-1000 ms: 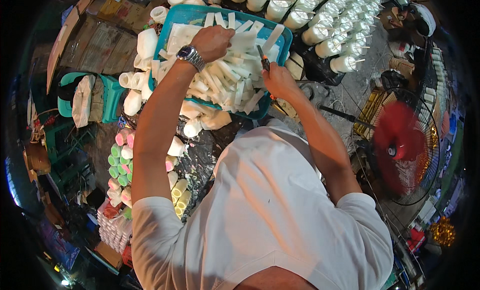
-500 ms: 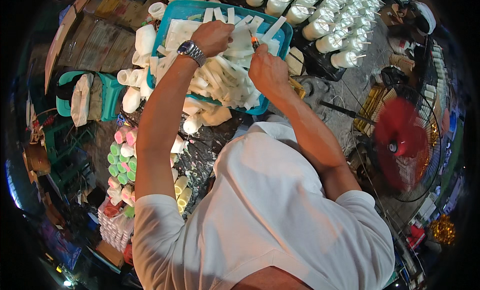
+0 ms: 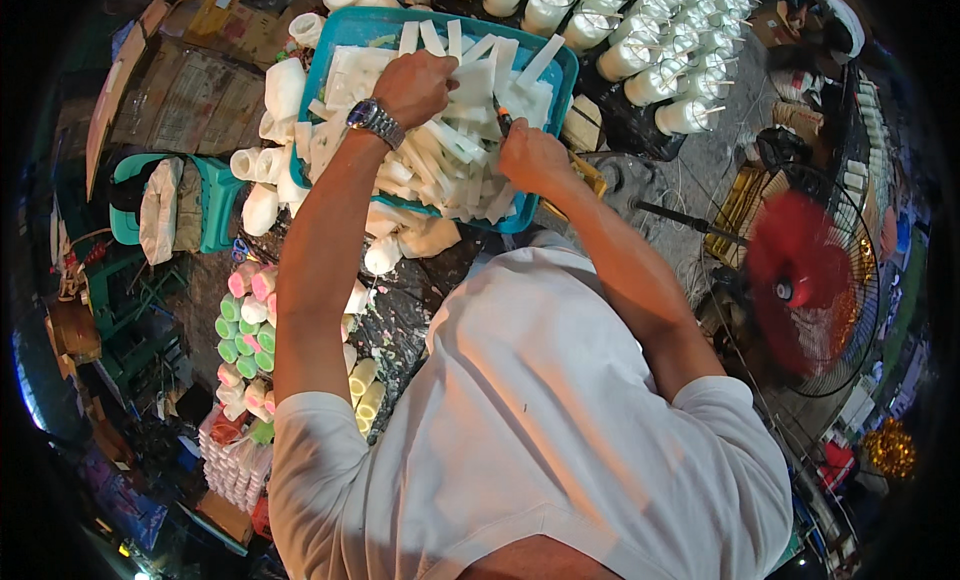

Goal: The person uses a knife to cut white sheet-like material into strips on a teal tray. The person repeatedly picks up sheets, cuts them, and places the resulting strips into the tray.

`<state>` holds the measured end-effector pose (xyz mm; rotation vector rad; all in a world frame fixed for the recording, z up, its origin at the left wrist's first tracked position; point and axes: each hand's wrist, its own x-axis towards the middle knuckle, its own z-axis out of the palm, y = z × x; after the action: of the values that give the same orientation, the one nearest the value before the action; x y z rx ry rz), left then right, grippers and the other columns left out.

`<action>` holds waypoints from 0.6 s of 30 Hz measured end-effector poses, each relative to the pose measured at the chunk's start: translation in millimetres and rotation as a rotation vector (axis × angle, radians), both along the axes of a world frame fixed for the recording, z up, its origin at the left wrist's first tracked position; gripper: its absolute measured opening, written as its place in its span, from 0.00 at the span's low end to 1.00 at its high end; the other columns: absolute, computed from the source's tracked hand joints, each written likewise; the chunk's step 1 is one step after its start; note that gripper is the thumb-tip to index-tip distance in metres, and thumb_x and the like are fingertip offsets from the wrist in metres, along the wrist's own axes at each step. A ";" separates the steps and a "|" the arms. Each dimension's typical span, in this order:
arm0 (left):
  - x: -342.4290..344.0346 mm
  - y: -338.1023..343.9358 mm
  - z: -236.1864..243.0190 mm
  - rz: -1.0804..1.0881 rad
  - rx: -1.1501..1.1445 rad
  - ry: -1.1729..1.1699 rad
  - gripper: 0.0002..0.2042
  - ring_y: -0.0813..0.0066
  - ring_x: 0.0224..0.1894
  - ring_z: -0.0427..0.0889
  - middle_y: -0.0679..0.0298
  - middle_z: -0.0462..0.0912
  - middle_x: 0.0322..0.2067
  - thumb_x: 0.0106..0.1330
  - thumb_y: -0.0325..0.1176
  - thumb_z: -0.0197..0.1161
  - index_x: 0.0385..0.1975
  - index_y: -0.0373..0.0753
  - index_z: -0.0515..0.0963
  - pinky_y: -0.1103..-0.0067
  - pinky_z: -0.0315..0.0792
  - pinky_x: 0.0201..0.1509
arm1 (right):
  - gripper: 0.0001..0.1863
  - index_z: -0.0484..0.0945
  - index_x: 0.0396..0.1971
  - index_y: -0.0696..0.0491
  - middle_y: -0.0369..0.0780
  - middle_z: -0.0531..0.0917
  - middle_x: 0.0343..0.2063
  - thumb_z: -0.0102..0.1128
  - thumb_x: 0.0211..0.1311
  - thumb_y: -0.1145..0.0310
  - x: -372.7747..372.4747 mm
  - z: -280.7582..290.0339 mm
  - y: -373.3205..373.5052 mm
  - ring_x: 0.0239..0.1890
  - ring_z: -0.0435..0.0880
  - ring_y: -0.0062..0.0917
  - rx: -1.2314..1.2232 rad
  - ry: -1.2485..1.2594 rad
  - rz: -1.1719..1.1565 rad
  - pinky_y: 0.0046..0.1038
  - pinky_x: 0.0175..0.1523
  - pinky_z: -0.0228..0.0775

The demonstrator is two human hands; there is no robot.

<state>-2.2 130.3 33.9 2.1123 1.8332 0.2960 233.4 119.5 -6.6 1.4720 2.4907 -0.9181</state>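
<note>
A teal plastic tray (image 3: 318, 65) holds a heap of whitish, waxy-looking strips (image 3: 445, 165) and pale flat slabs. Over its middle, my left hand (image 3: 413, 88), with a metal watch on the wrist, has its fingers curled closed among the strips. Whatever it pinches is hidden behind the fingers. At the tray's right side my right hand (image 3: 535, 160) is wrapped round the orange-and-black handle of a slim knife (image 3: 503, 118). The knife's thin tip points up and away, beside an upright pale strip (image 3: 504, 65).
Many white-filled jars (image 3: 625, 58) with sticks stand beyond the tray, to the right. A red-bladed fan (image 3: 800, 280) is at my right. Green and pink cup-shaped pieces (image 3: 245, 330) lie stacked at left, below a teal stool (image 3: 215, 200). White rounded pieces (image 3: 285, 90) line the tray's left side.
Both hands have shifted slightly nearer to me, the left one a little leftward. The knife has come down with my right hand and its tip is tilted more to the left.
</note>
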 end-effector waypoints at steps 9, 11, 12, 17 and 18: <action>-0.8 6.2 -9.0 -0.039 -0.052 0.005 0.08 0.45 0.36 0.84 0.46 0.85 0.29 0.60 0.29 0.62 0.35 0.33 0.82 0.57 0.76 0.43 | 0.16 0.70 0.37 0.61 0.54 0.84 0.23 0.56 0.69 0.61 22.7 -1.6 17.0 0.28 0.86 0.51 0.143 0.187 0.027 0.49 0.35 0.78; -1.4 5.8 -9.1 -0.027 -0.018 0.001 0.07 0.45 0.37 0.85 0.46 0.85 0.30 0.59 0.28 0.61 0.34 0.33 0.82 0.57 0.77 0.44 | 0.15 0.69 0.35 0.60 0.51 0.84 0.21 0.56 0.69 0.61 11.7 36.1 -1.2 0.24 0.85 0.50 0.285 0.174 -0.053 0.48 0.30 0.78; 0.2 6.5 -9.8 -0.029 -0.029 0.006 0.07 0.45 0.37 0.85 0.46 0.85 0.30 0.59 0.28 0.61 0.34 0.33 0.82 0.57 0.77 0.44 | 0.14 0.68 0.33 0.58 0.48 0.82 0.18 0.58 0.69 0.62 4.8 43.8 -6.2 0.20 0.85 0.47 0.394 0.212 -0.051 0.45 0.25 0.77; 5.0 3.6 -2.5 -0.002 -0.044 0.029 0.06 0.45 0.35 0.84 0.46 0.85 0.29 0.61 0.29 0.61 0.33 0.33 0.81 0.57 0.77 0.43 | 0.10 0.68 0.32 0.57 0.45 0.82 0.16 0.56 0.68 0.68 -19.4 45.0 -11.5 0.17 0.85 0.40 0.472 0.153 0.032 0.38 0.22 0.77; 5.7 3.9 -3.2 -0.011 -0.027 0.034 0.07 0.45 0.35 0.84 0.46 0.84 0.29 0.61 0.30 0.62 0.33 0.34 0.81 0.57 0.77 0.43 | 0.09 0.68 0.32 0.57 0.44 0.82 0.16 0.56 0.67 0.68 -21.4 37.9 -10.2 0.17 0.85 0.40 0.457 0.149 0.015 0.38 0.22 0.77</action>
<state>3.4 134.1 30.7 2.1208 1.8337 0.2328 212.0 109.4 31.3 1.5421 2.9618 -0.4872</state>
